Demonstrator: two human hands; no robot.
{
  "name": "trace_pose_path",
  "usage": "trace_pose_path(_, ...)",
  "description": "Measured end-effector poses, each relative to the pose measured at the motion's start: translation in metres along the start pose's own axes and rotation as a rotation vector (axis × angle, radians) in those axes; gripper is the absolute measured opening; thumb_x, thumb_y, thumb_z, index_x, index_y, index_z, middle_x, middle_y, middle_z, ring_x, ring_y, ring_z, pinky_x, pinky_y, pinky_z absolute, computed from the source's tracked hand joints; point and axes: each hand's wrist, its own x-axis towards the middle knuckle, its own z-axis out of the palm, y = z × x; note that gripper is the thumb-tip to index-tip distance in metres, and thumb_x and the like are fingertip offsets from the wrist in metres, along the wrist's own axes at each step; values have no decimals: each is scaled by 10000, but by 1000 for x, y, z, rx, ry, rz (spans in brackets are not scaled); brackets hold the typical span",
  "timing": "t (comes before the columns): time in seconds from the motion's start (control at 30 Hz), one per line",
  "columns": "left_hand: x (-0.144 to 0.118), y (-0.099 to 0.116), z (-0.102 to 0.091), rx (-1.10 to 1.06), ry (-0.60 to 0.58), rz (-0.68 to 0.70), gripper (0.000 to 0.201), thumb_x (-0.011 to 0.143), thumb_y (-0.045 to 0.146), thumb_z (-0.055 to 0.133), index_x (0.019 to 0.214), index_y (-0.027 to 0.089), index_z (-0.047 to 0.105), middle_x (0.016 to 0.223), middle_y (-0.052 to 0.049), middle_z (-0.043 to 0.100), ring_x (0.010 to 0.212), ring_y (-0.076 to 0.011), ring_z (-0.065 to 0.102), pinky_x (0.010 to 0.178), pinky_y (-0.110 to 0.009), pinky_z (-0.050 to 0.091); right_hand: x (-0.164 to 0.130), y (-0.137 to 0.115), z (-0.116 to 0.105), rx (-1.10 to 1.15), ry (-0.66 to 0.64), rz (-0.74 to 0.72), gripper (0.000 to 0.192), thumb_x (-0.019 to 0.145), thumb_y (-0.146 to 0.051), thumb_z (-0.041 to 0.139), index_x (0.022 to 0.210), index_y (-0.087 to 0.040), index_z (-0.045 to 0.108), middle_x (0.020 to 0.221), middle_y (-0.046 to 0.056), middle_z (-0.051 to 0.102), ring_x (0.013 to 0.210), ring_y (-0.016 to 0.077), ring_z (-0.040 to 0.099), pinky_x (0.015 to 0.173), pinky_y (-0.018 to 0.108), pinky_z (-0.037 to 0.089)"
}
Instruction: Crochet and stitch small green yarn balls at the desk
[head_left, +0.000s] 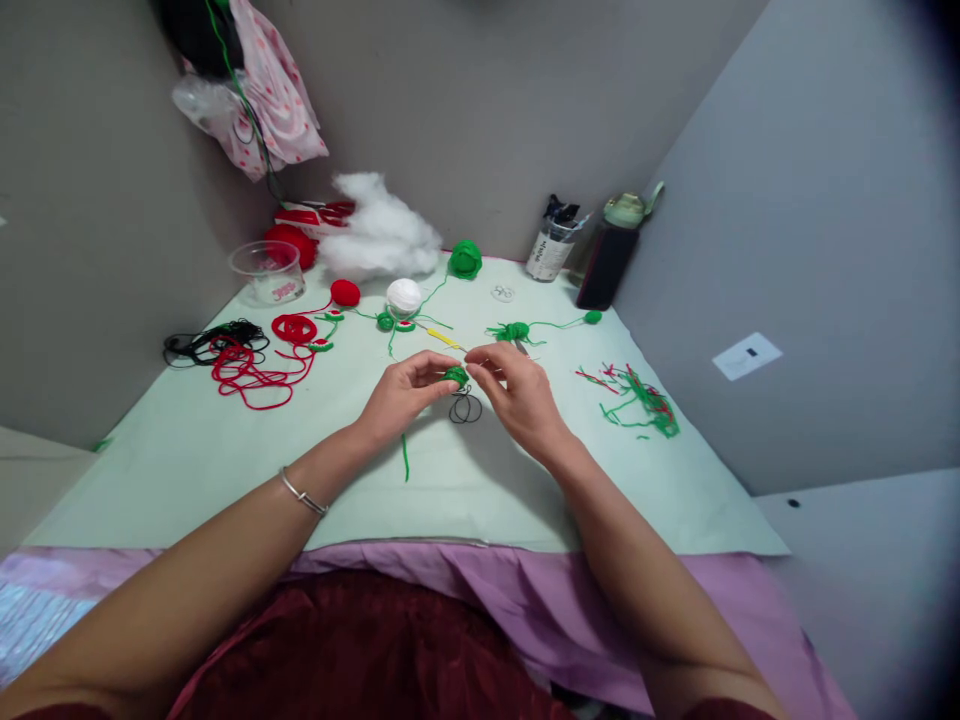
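Note:
Between the thumb and fingers of my left hand [401, 392] is a small green crocheted piece [455, 376]. My right hand [517, 390] is pinched close beside it; whatever its fingertips hold is too small to make out. Loops of black yarn [466, 408] show just below the green piece. A crochet hook with a yellow handle [444, 339] is just beyond my fingers, its thin end near the right fingertips; I cannot tell whether they touch. A green yarn strand [406, 458] lies by my left wrist.
White stuffing [382, 235], a clear tub [268, 275], a white yarn ball [404, 296] and a green yarn ball [465, 260] stand farther back. Red yarn [255, 375] and black yarn [214, 345] lie left, yarn scraps [641, 402] right. A dark bottle [609, 262] stands by the wall.

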Motion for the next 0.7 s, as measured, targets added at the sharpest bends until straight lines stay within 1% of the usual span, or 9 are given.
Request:
trace_pose_path(0.13,0,0,1,45,-18,0,335,759,356,810,1022,168,720,1034,-70,746,963,-217,678,920,-365,506,1,0,1,-170,-9,-100,123,952,-200,581,920,-208,699,873,32,642,726,132,569,637,265,379)
trace_pose_path(0.23,-1,2,1,74,-41,14,318,777,346,786,1036,172,723,1027,-62,734,974,-211,661,910,-348,493,1,-5,2,-158,74,-173,128,918,-175,585,849,-196,691,878,46,645,733,137,560,614,270,379)
trace_pose_path(0.33,-2,4,1,137,-56,-1,299,786,330,760,1043,180,731,1000,-51,721,904,-190,649,834,-321,488,1,-14,-3,102,214,-156,92,889,-199,605,815,-194,658,899,50,650,711,127,555,605,268,422)
trace_pose_path(0.4,-2,4,1,192,-65,-41,305,783,318,748,1055,181,737,957,-43,712,818,-170,632,763,-306,475,5,-23,-12,369,275,-54,90,903,-266,605,840,-204,621,901,36,665,645,107,540,551,257,416)
trace_pose_path(0.43,-2,5,1,208,-75,-60,316,783,316,741,1069,183,737,943,-42,710,793,-165,624,739,-302,468,7,-27,-18,507,263,16,111,915,-308,597,857,-212,595,865,20,668,589,95,520,504,247,391)
trace_pose_path(0.5,-1,5,-1,213,-89,-75,333,788,323,727,1092,188,735,945,-46,711,794,-169,622,726,-303,463,14,-38,-36,743,155,156,168,924,-377,593,866,-229,539,703,-33,617,459,73,429,416,232,299)
trace_pose_path(0.57,0,5,-4,213,-86,-72,332,785,326,718,1088,192,736,960,-53,713,811,-174,623,736,-310,463,19,-47,-64,869,71,235,213,893,-380,649,825,-235,508,552,-84,472,385,59,303,376,234,203)
trace_pose_path(0.63,2,6,-6,217,-83,-77,321,775,315,715,1070,189,739,964,-55,711,812,-173,619,747,-315,460,18,-51,-102,904,129,208,269,848,-331,720,762,-236,484,514,-101,328,383,48,200,381,250,128)
trace_pose_path(0.7,3,6,-8,220,-92,-84,311,766,295,711,1056,185,740,969,-56,706,818,-170,614,762,-318,456,11,-46,-146,786,280,58,248,888,-353,692,776,-252,495,541,-83,283,401,59,168,410,282,138)
